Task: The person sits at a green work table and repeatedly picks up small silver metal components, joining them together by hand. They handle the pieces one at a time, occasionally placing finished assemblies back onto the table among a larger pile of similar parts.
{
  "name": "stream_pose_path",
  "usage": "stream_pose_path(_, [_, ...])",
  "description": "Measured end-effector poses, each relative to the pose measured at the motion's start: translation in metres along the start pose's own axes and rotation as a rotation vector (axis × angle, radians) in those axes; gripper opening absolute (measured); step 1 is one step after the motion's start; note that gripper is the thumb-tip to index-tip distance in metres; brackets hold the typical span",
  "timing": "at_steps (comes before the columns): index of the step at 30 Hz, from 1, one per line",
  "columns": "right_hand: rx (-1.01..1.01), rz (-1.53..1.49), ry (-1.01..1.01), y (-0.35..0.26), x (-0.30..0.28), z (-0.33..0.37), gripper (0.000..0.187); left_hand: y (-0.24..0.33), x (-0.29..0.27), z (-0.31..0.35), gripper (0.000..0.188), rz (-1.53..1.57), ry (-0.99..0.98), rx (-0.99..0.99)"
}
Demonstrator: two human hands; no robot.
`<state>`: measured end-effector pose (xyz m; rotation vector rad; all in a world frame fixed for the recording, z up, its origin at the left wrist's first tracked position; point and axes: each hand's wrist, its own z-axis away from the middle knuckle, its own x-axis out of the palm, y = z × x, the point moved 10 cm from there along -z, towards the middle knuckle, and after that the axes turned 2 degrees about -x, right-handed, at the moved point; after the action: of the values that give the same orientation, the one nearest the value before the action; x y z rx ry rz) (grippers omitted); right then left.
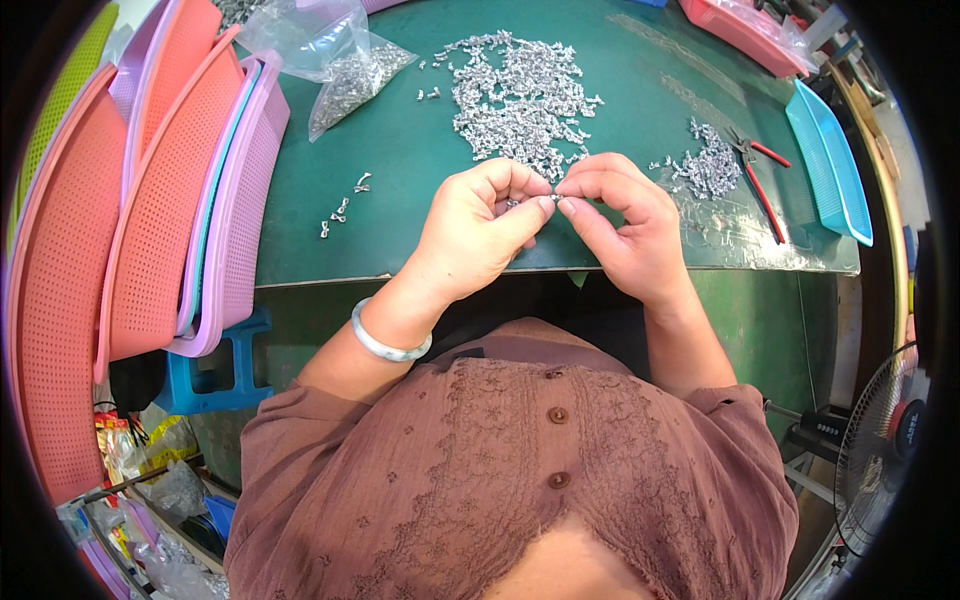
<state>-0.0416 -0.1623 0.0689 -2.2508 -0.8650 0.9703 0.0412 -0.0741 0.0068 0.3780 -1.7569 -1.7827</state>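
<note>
My left hand [478, 222] and my right hand [628, 222] meet over the table's near edge, thumbs and forefingers pinched together. Between the fingertips is a small silvery metal piece [557, 197], mostly covered, so its exact shape does not show. Just beyond my hands spreads a large pile of small silvery metal pieces [520, 95]. A smaller heap of similar pieces [710, 165] lies to the right of my right hand. Pliers with red handles [765, 195] rest beside that heap. Left of my left hand, a few loose metal pieces [340, 212] lie apart on the green tabletop [400, 180].
A clear plastic bag of metal pieces [355, 85] lies at the back left. Perforated plastic baskets [170, 200] stand stacked along the left side, by a blue stool [215, 375]. A blue basket [830, 160] sits at the right edge, a fan [885, 440] below it.
</note>
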Motion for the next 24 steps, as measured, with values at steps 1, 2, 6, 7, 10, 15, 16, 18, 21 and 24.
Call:
stream_pose_path(1, [0.003,-0.01,0.003,0.0,0.0,0.0,0.009,0.0,0.0,0.0,0.007,-0.014,-0.004,-0.007])
stream_pose_path(2, [0.005,-0.015,-0.001,0.001,0.0,0.0,0.01,0.0,0.0,0.0,0.007,-0.029,-0.008,-0.014])
stream_pose_path(6, [0.013,-0.043,-0.013,0.004,0.001,0.001,0.011,-0.001,0.001,0.0,0.008,-0.027,-0.027,-0.023])
stream_pose_path(7, [0.015,-0.052,-0.016,0.005,0.001,0.002,0.012,-0.001,0.001,0.0,0.008,-0.025,-0.029,-0.016])
stream_pose_path(10, [0.001,0.025,-0.01,0.006,-0.007,0.0,0.013,-0.001,0.001,0.0,0.007,-0.031,-0.039,0.003])
stream_pose_path(15, [0.023,0.368,0.046,0.02,-0.023,-0.001,0.01,-0.005,-0.001,0.0,0.006,-0.011,-0.026,-0.054])
stream_pose_path(16, [0.018,0.414,0.027,0.022,-0.022,-0.001,0.009,-0.004,-0.001,-0.001,0.005,0.045,-0.027,-0.043])
stream_pose_path(18, [0.03,0.442,-0.008,0.024,-0.019,-0.001,0.009,-0.005,-0.005,-0.004,0.005,0.155,-0.031,-0.023])
stream_pose_path(21, [0.057,0.419,-0.051,0.024,-0.012,-0.001,0.008,-0.007,-0.009,-0.007,0.005,0.303,-0.07,-0.082])
stream_pose_path(24, [0.036,0.449,-0.068,0.022,-0.006,-0.004,0.008,-0.01,-0.009,-0.008,0.01,0.375,-0.1,-0.11])
